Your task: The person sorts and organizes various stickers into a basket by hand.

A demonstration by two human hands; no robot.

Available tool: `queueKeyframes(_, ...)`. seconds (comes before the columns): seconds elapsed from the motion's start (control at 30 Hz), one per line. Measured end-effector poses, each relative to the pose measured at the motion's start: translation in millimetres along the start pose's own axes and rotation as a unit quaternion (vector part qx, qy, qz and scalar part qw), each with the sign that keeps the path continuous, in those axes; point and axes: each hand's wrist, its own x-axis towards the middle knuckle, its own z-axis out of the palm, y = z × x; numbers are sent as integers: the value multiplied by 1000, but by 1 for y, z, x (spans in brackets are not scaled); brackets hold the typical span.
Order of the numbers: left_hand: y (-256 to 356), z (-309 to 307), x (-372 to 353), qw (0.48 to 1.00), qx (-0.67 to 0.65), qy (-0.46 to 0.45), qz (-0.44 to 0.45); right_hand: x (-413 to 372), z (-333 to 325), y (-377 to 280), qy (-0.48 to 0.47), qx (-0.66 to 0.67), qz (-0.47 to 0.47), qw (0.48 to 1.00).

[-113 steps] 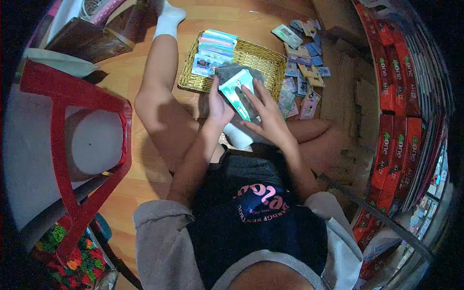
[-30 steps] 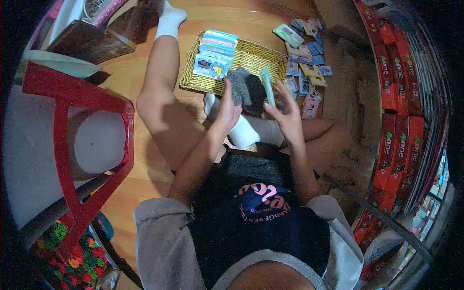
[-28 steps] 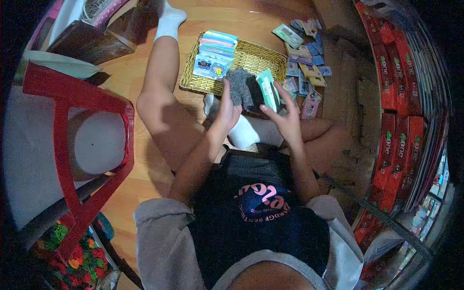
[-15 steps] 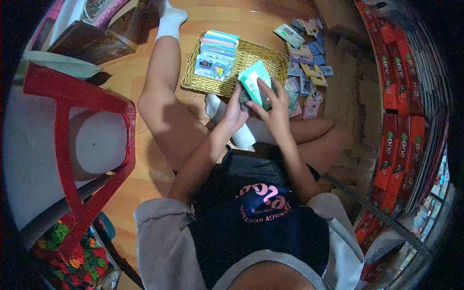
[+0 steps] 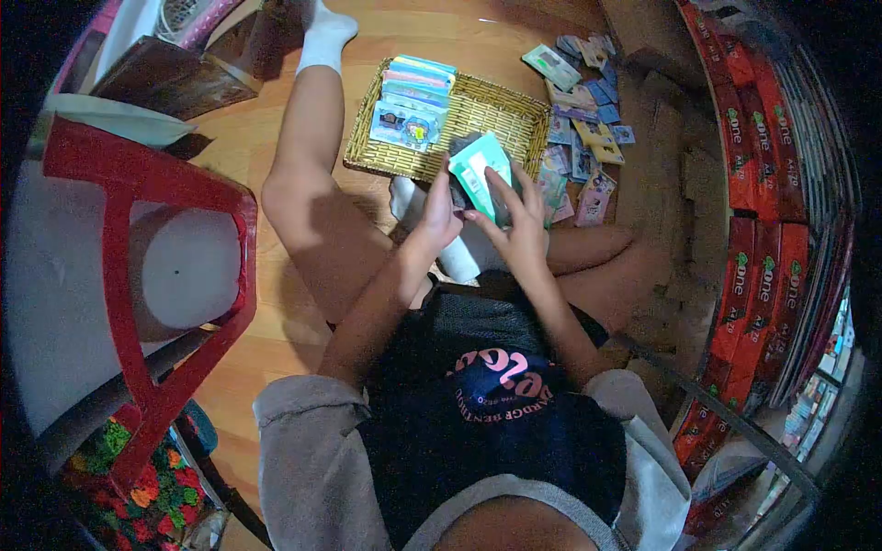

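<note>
Between my hands, over the near edge of a golden woven basket point(image 5: 501, 95), is a teal-and-white packet point(image 5: 477, 174). A dark grey piece shows behind its upper left edge; what it is I cannot make out. My left hand point(image 5: 442, 213) grips the packet's left side. On its lower right side, my right hand point(image 5: 520, 213) has its thumb and fingers closed around it. Several flat packets point(image 5: 404, 124) stand in a row in the basket's left part, the front one with a cartoon print.
Many small colourful packets point(image 5: 597, 142) lie scattered on the wooden floor right of the basket. Red paper-ream packs point(image 5: 740, 275) are stacked along the right. A red plastic chair point(image 5: 119, 266) stands at left, and red flowers point(image 5: 147, 482) sit at lower left.
The packet has shifted slightly left and lies flatter to my view. More of the dark grey piece now shows behind it. Both hands keep their hold.
</note>
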Motion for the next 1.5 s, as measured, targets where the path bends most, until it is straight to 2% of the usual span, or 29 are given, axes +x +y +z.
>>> queueKeyframes(0.1, -10, 1, -5, 998, 58, 0, -19, 11, 2, 0, 11, -1, -5, 1000)
queueKeyframes(0.13, -11, 4, -6, 998, 32, 24, -50, 15, 1, 1, 24, 0, -9, 1000)
queueKeyframes(0.23, -2, 14, -10, 998, -11, -15, -59, 26, -5, 10, 29, 23, 11, 999)
queueKeyframes(0.27, -3, 10, -6, 998, -34, -40, -37, 27, -6, 15, 40, 22, 10, 999)
queueKeyframes(0.3, 1, 12, -6, 998, -35, -40, -37, 26, -7, 18, 39, 22, 10, 999)
queueKeyframes(0.37, 8, 15, -7, 996, -77, -31, 25, 21, -10, 21, 31, 29, 26, 999)
queueKeyframes(0.4, 10, 11, -5, 992, -115, -53, 17, 16, -8, 21, 28, 29, 34, 999)
queueKeyframes(0.57, 7, 0, 2, 992, -107, -16, 72, -6, -4, 13, -12, 48, 37, 998)
queueKeyframes(0.63, 7, -2, 2, 996, -86, -12, 21, -8, -7, 2, -36, 11, -14, 999)
queueKeyframes(0.7, 8, -6, -1, 996, -62, -28, -59, -6, -10, -6, -47, -1, -21, 999)
queueKeyframes(0.77, 2, -3, -1, 999, -26, 29, -29, -1, -13, -10, -29, 57, -32, 997)
queueKeyframes(0.83, -1, 0, 1, 999, -36, 26, -3, 9, -18, -9, -15, 171, -7, 985)
queueKeyframes(0.9, -1, 1, 3, 999, -40, 24, 17, 16, -25, -6, -25, 371, 102, 923)
queueKeyframes(0.93, 1, -2, 3, 998, -56, -35, 20, 16, -31, -5, -18, 419, 175, 891)
queueKeyframes(0.97, 3, -5, 4, 993, -73, -95, 23, 17, -33, -3, -18, 418, 174, 891)
queueKeyframes(1.0, 1, -9, 8, 992, -73, -95, 24, 21, -33, 0, -23, 601, 204, 773)
queueKeyframes(1.03, -2, -14, 11, 997, -70, -35, 24, 23, -32, 1, -28, 754, 224, 617)
queueKeyframes(1.07, -4, -18, 14, 997, -67, 26, 24, 24, -28, 1, 13, 750, 246, 614)
queueKeyframes(1.1, -4, -17, 13, 997, -68, 27, 25, 23, -24, 6, 11, 750, 246, 614)
queueKeyframes(1.17, -5, -12, 10, 996, -12, 89, 15, 19, -18, 16, 55, 704, 305, 639)
queueKeyframes(1.2, -4, -10, 6, 996, -13, 90, 16, 22, -20, 12, 35, 643, 339, 685)
queueKeyframes(1.23, -3, -5, 2, 992, 29, 122, -21, 23, -19, 13, 32, 644, 339, 685)
queueKeyframes(1.27, -2, -3, 0, 984, 71, 153, -59, 27, -16, 14, 19, 604, 329, 726)
queueKeyframes(1.3, -6, -11, 5, 984, 70, 154, -57, 31, -13, 15, 5, 562, 318, 764)
queueKeyframes(1.37, -18, -32, 19, 982, 93, 146, -69, 47, -9, 14, 6, 551, 296, 781)
queueKeyframes(1.43, -15, -24, 15, 982, 96, 146, -65, 65, -3, 7, -39, 454, 274, 847)
queueKeyframes(1.5, -18, -25, 17, 965, 134, 216, -71, 84, 4, -11, -57, 379, 220, 897)
